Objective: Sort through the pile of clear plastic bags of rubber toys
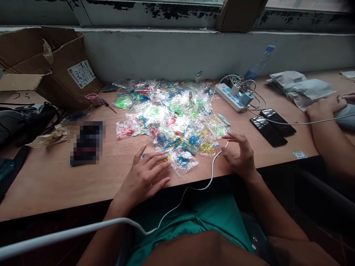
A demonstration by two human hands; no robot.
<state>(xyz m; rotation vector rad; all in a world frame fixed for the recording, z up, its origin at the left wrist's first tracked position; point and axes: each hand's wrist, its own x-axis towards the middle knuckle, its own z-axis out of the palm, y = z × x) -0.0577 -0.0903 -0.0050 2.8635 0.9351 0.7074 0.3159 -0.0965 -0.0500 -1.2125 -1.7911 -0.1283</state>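
A spread of clear plastic packets (172,111) with small red, green, blue and yellow pieces inside and colourful printed strips covers the table before me. My left hand (148,171) rests at the near edge of the spread, fingers apart. Beside its fingertips lies a packet with a blue piece (183,160). My right hand (240,153) is raised over the table edge to the right, thumb and fingers apart, nearest to a packet with a yellow piece (207,148). A white cable (212,168) passes by its thumb; whether they touch I cannot tell.
A cardboard box (66,70), a pink cup (93,99), a screwdriver (108,105) and a pixelated dark object (87,144) are left. To the right are a power strip (230,96), a bottle (257,64), two phones (269,131), white bags (310,90) and another person's arm (330,133).
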